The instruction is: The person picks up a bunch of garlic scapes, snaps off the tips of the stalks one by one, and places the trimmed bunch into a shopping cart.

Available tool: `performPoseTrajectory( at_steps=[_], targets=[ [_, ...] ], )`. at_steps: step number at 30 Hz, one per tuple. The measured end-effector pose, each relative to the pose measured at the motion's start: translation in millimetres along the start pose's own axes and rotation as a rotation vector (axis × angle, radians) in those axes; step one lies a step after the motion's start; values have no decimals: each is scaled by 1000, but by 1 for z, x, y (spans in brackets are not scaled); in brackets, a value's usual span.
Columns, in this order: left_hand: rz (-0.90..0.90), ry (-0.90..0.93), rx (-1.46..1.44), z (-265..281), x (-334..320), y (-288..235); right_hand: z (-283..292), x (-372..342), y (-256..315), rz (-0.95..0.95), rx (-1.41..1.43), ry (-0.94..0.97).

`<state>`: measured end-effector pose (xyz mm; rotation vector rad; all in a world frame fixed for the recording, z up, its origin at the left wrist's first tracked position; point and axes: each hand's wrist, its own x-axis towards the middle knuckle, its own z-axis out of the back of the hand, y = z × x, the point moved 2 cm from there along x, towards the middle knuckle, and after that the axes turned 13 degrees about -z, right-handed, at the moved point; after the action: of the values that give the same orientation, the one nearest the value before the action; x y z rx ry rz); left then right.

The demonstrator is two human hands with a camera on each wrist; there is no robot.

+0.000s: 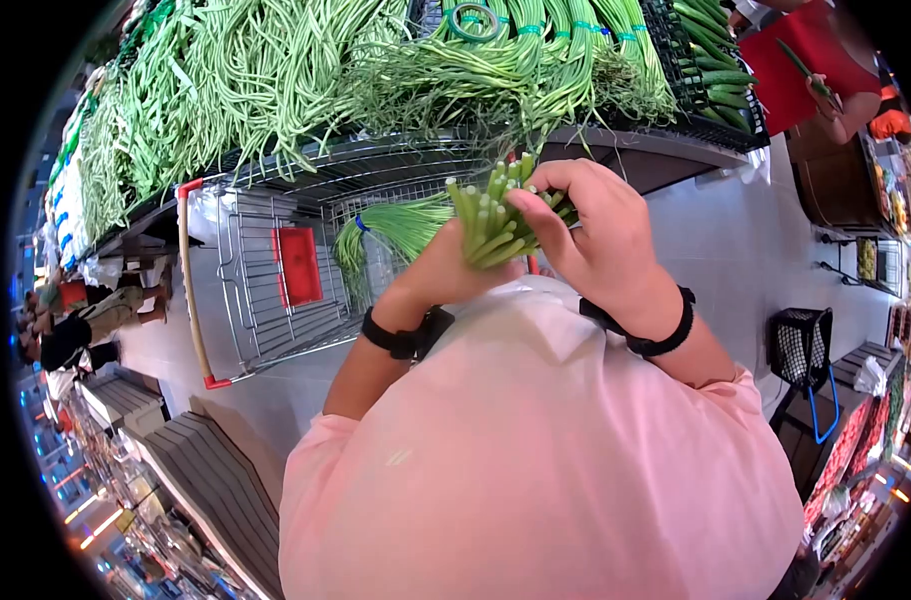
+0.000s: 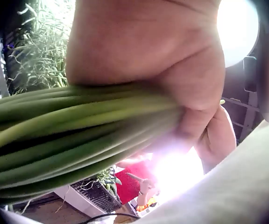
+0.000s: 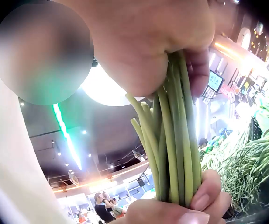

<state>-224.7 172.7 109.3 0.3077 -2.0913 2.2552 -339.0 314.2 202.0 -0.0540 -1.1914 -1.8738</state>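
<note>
1. Stems are held in a loose sheaf in front of the pink shirt, between two hands, with the pale cut ends turned upward and set at uneven heights.

2. On the left, a metal cart is placed beside the vegetable stand, on which long beans are heaped. Within the cart's outline, green stalks bound by a blue band are seen; whether these belong to the held stems cannot be told, as the part between is covered by the left hand.

3. By that left hand the sheaf is gripped from below; in the right wrist view its fingers are seen curled and clamped around the stems.

4. Next, by the right hand, a few stems are pinched near the cut ends, between the thumb and the bent fingers. How firmly they are pressed cannot be told.

5. Farther right, cucumbers are stacked in a dark crate, and beyond them a person in red is seen.

6. The step in hand is judged to be a checking or sorting of the stems by their ends. For the next move, a steady left grip seems to be called for, with the right pinch lightened so that single stems can be parted without being snapped.
</note>
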Motion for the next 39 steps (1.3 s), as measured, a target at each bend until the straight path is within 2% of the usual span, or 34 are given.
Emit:
performPoseTrajectory(
  at_steps=[10, 13, 16, 21, 24, 27, 34, 36, 39],
  targets=[
    [-43, -147, 41, -10, 0, 0, 4, 16, -11, 108, 38, 90],
    [140, -111, 12, -4, -3, -2, 2, 22, -9, 80, 74, 178],
    [86, -159, 4, -5, -11, 13, 6, 32, -5, 222, 93, 15],
    [132, -155, -89, 18, -21, -3, -4, 33, 10, 301, 59, 2],
    [-14, -183, -48, 27, -29, -1, -22, 32, 22, 303, 2, 54],
    [-99, -194, -141, 37, -34, -6, -35, 29, 34, 268, -13, 109],
    [-127, -175, -104, 74, -59, 5, -72, 29, 62, 193, -181, 113],
    [-157, -218, -74, 79, -60, 1, -77, 31, 68, 175, -247, 162],
    [-155, -158, -29, 93, -65, 9, -84, 35, 82, 97, -334, 228]
  ],
)
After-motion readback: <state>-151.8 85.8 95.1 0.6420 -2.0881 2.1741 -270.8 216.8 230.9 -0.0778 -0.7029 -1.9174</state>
